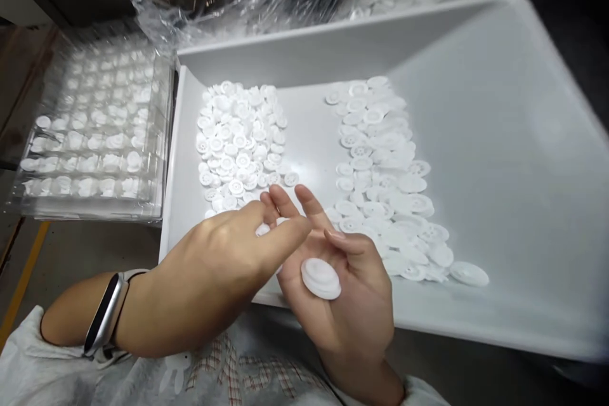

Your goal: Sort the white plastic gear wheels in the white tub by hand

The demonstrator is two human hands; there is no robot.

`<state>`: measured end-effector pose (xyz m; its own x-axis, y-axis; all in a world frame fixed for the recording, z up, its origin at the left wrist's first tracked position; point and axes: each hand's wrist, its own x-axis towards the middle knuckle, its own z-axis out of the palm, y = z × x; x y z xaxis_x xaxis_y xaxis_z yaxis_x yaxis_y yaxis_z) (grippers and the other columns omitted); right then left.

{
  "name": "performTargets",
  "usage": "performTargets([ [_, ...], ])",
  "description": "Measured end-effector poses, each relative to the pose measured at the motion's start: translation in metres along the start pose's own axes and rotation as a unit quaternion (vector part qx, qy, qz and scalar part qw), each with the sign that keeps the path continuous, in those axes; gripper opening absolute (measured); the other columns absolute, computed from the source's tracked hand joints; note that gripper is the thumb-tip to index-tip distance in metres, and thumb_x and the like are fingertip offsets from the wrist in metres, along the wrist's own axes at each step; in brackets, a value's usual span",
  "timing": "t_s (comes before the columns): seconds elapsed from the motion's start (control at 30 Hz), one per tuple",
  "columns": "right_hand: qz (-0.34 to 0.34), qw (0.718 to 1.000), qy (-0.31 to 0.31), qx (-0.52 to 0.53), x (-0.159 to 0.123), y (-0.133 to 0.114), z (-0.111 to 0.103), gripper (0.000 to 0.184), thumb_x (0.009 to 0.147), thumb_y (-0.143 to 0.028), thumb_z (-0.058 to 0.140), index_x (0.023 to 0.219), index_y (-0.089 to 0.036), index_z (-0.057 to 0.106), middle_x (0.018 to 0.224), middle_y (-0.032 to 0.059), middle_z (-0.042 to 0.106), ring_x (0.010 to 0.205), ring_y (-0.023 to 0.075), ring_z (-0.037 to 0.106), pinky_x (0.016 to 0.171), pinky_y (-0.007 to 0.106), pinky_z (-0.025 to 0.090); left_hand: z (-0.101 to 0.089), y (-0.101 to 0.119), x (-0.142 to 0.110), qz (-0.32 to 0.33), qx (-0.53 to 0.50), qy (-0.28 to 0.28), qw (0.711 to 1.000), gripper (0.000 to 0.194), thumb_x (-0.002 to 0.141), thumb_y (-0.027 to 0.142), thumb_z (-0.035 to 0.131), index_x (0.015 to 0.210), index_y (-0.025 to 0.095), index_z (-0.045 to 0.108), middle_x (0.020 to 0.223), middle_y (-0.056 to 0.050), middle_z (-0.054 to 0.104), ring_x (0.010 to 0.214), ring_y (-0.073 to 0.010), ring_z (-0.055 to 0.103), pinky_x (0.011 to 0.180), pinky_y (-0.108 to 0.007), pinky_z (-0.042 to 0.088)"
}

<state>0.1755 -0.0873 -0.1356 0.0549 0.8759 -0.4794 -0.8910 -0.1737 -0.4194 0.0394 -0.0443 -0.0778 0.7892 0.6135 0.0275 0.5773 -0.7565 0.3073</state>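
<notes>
The bin [499, 139] fills most of the view, pale and deep, its right end fading into blur; the hands hide part of its near edge. Two piles of white discs lie in it, the right pile [385, 184] smeared along one side, the left pile [238, 139] sharper but covered at its near end by the hands. Behind, a clear bag [266, 6] runs out of the picture. At left, a clear tray [95, 206] holds rows of white pieces, the far ones hazy. The shirt [118, 387] is cut off below (its plaid patches [252, 374] look like letters, but I cannot read them). The left hand [223, 260], palm down, crosses over the right hand's fingers; its own fingers are mostly hidden, so whether they pinch anything I cannot tell. The right hand [354, 279] is palm up, fingers apart and slightly curled. A dark-faced band [102, 317] circles the left wrist. One disc [321, 279] rests in the right palm; smaller white bits [261, 229] show beside the left hand, partly covered.
</notes>
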Motion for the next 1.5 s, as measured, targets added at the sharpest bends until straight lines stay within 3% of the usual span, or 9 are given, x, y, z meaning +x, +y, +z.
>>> performTargets([
  [0.2, 0.030, 0.999, 0.028, 0.025, 0.001, -0.002, 0.002, 0.038, 0.069, -0.037, 0.073, 0.105, -0.023, 0.071, 0.114, 0.0078, 0.075, 0.117, 0.0252, 0.069, 0.119, 0.051, 0.041, -0.036, -0.019, 0.018, -0.019, -0.105, -0.018, 0.994, 0.040, 0.097, 0.015, 0.054, 0.135, 0.028, 0.058, 0.104, -0.001, 0.072, 0.085, -0.0110, 0.069, 0.071, -0.022, 0.054],
  [0.33, 0.029, 0.998, -0.008, 0.062, 0.000, -0.003, 0.003, 0.030, 0.069, -0.030, 0.075, 0.099, -0.024, 0.076, 0.107, 0.0045, 0.077, 0.112, 0.0173, 0.071, 0.104, 0.031, 0.056, -0.078, -0.062, 0.084, -0.132, -0.119, 0.072, 0.981, 0.033, 0.093, 0.039, 0.065, 0.120, 0.020, 0.073, 0.084, -0.002, 0.071, 0.067, -0.0097, 0.063, 0.069, -0.024, 0.051],
  [0.47, 0.032, 0.996, -0.029, 0.077, -0.002, -0.004, 0.001, 0.030, 0.070, -0.031, 0.077, 0.100, -0.024, 0.077, 0.108, 0.0045, 0.077, 0.113, 0.0156, 0.071, 0.100, 0.025, 0.057, -0.100, -0.119, 0.160, -0.252, -0.165, 0.188, 0.935, 0.037, 0.094, 0.022, 0.061, 0.129, 0.015, 0.065, 0.095, -0.004, 0.065, 0.082, -0.0113, 0.066, 0.074, -0.022, 0.047],
  [0.57, 0.030, 0.996, -0.037, 0.077, -0.001, -0.006, -0.002, 0.030, 0.071, -0.031, 0.077, 0.100, -0.025, 0.077, 0.108, 0.0038, 0.077, 0.112, 0.0149, 0.071, 0.102, 0.026, 0.056, -0.094, -0.141, 0.181, -0.288, -0.227, 0.199, 0.909, 0.026, 0.096, 0.015, 0.055, 0.120, 0.010, 0.063, 0.092, -0.005, 0.061, 0.076, -0.0077, 0.061, 0.069, -0.019, 0.043],
  [0.63, 0.031, 0.995, -0.042, 0.079, 0.000, -0.007, -0.003, 0.027, 0.071, -0.032, 0.078, 0.097, -0.026, 0.077, 0.103, 0.0025, 0.077, 0.106, 0.0133, 0.072, 0.098, 0.025, 0.057, -0.083, -0.138, 0.170, -0.286, -0.296, 0.155, 0.898, 0.014, 0.098, 0.022, 0.056, 0.104, 0.012, 0.062, 0.086, -0.003, 0.059, 0.068, -0.0041, 0.056, 0.062, -0.017, 0.041],
  [0.73, 0.036, 0.995, -0.051, 0.082, 0.002, -0.009, -0.001, 0.020, 0.067, -0.030, 0.081, 0.085, -0.023, 0.075, 0.086, 0.0001, 0.073, 0.085, 0.0091, 0.071, 0.077, 0.017, 0.060, -0.060, -0.110, 0.125, -0.271, -0.407, 0.059, 0.870, 0.029, 0.097, 0.045, 0.059, 0.092, 0.016, 0.059, 0.091, -0.002, 0.060, 0.062, -0.0007, 0.053, 0.054, -0.014, 0.038],
  [0.93, 0.040, 0.995, -0.055, 0.066, 0.002, -0.010, 0.003, 0.019, 0.062, -0.020, 0.085, 0.064, -0.019, 0.065, 0.057, -0.0061, 0.049, 0.049, 0.0033, 0.044, 0.043, 0.010, 0.042, -0.007, -0.034, 0.030, -0.262, -0.655, -0.148, 0.693, 0.060, 0.084, 0.075, 0.055, 0.082, 0.015, 0.056, 0.082, -0.002, 0.058, 0.054, -0.0042, 0.055, 0.045, -0.015, 0.039],
  [1.2, -0.033, 0.998, -0.044, -0.035, 0.000, -0.005, -0.001, 0.015, 0.068, -0.021, 0.082, 0.066, -0.021, 0.066, 0.057, -0.0074, 0.041, 0.048, 0.0050, 0.033, 0.036, 0.011, 0.036, 0.038, -0.019, 0.009, -0.280, -0.789, -0.066, 0.542, 0.054, 0.093, 0.068, 0.047, 0.085, 0.015, 0.056, 0.079, 0.002, 0.056, 0.056, -0.0039, 0.060, 0.045, -0.012, 0.039],
  [1.5, -0.071, 0.986, -0.058, -0.142, -0.007, -0.003, -0.001, 0.005, 0.078, -0.024, 0.072, 0.074, -0.027, 0.071, 0.062, -0.0051, 0.041, 0.049, 0.0071, 0.032, 0.034, 0.013, 0.029, 0.041, -0.016, 0.005, -0.272, -0.796, -0.041, 0.540, 0.052, 0.095, 0.061, 0.050, 0.076, 0.013, 0.056, 0.076, 0.001, 0.058, 0.053, -0.0044, 0.059, 0.041, -0.012, 0.035],
])
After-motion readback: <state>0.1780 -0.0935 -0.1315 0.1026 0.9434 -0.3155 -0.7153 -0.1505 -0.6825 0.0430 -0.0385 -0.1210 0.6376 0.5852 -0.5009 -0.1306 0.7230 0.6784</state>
